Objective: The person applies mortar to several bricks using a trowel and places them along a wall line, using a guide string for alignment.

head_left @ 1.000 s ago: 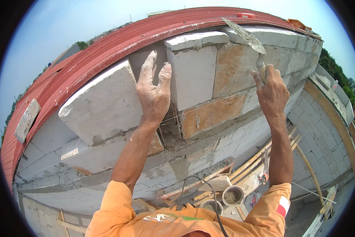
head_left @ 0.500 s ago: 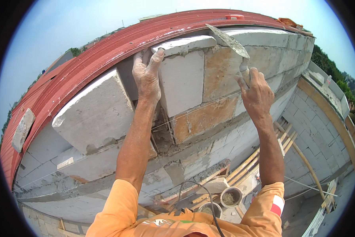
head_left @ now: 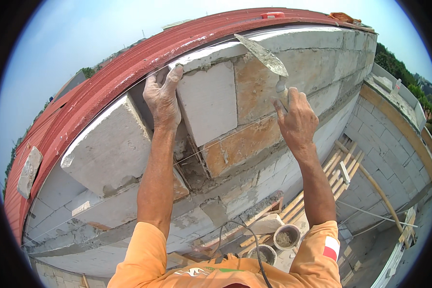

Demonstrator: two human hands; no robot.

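White slab (head_left: 209, 57) is lying along the wall's (head_left: 317, 69) top edge | left hand (head_left: 163, 101) is touching its left end, grip indeterminable | right hand (head_left: 297, 120) is clasping a trowel (head_left: 265, 56) | blocks (head_left: 257, 91) rightward are standing laid; gap (head_left: 181, 139) leftward is standing unfilled

The person is wearing an orange shirt (head_left: 148, 259) with short, loose sleeves that are ending near the elbows and leaving the forearms bare. A red and white patch (head_left: 331, 248) is marking the right sleeve (head_left: 312, 249). Across the chest, a white curling print (head_left: 194, 271) and a green mark (head_left: 224, 270) are showing. A thin dark cable (head_left: 263, 272) is crossing the shirt front. Pale dust is coating the left fingers (head_left: 174, 77) of the bare hands (head_left: 164, 103).
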